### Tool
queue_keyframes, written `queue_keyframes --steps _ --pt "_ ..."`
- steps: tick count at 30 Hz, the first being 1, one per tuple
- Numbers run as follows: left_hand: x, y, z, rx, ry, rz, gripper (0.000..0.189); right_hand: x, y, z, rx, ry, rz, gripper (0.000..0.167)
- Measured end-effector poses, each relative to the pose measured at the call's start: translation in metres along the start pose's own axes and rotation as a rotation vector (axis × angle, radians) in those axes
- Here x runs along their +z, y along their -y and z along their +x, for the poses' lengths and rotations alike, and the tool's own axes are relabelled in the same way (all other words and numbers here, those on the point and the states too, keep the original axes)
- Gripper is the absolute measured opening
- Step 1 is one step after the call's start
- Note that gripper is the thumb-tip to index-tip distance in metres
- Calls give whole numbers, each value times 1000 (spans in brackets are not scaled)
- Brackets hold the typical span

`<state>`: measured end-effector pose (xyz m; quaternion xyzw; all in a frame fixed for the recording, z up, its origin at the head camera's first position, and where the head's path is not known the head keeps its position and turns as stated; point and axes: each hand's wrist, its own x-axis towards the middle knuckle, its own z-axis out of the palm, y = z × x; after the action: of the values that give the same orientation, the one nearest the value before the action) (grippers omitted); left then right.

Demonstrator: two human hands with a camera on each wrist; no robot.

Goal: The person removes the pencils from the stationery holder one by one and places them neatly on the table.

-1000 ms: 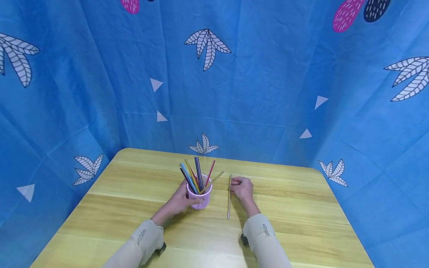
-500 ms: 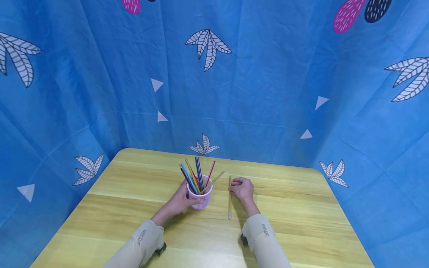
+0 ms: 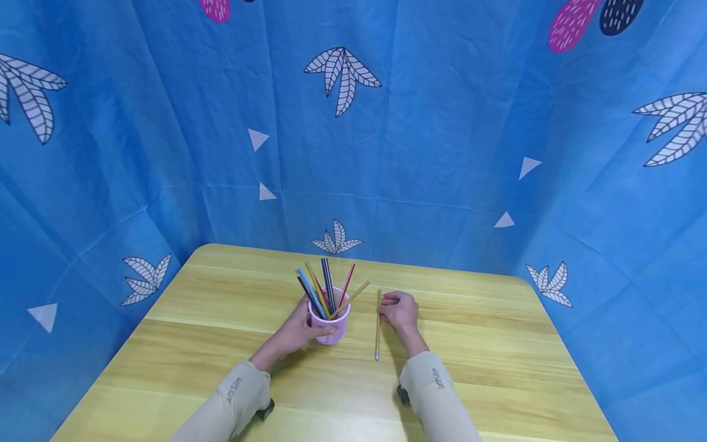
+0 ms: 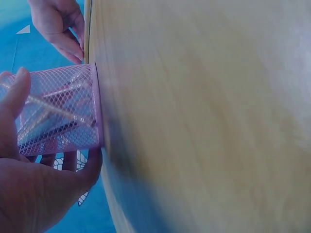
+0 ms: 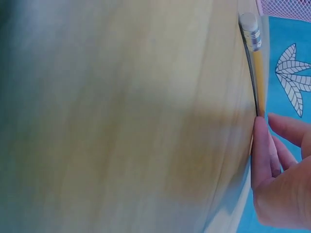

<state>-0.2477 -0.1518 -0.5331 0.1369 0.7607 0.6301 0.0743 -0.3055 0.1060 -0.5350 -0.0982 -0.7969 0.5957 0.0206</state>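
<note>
A pink mesh pencil cup (image 3: 332, 331) stands on the table, with my left hand (image 3: 298, 330) wrapped around its side. In the left wrist view the thumb and fingers press the mesh wall (image 4: 58, 109) from opposite sides. Several colored pencils (image 3: 323, 291) lean in the cup, their tips fanned out above the rim. To the right, my right hand (image 3: 400, 312) pinches a yellow pencil (image 3: 378, 336) near its upper half, close to the tabletop. The right wrist view shows the pencil's white eraser (image 5: 249, 22) and metal ferrule; its far end is hidden behind the fingers.
Both hands work toward the back of a light wood-grain table (image 3: 486, 344). A blue patterned curtain (image 3: 442, 153) hangs behind the table and along both sides.
The eraser end of the yellow pencil shifts very slightly sideways and back. Both hands and the pencil cup stay in place.
</note>
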Motion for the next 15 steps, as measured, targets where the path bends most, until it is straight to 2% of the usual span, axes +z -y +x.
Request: queue_keyframes --steps 8,11,15 --pt "1 2 1 -21 -17 14 93 -5 3 -3 -36 -31 17 34" --pt "0 2 1 -42 -27 13 95 -4 7 -5 -52 14 83 32" --pt "0 2 1 -45 -34 3 96 -2 17 -11 -62 131 209 36"
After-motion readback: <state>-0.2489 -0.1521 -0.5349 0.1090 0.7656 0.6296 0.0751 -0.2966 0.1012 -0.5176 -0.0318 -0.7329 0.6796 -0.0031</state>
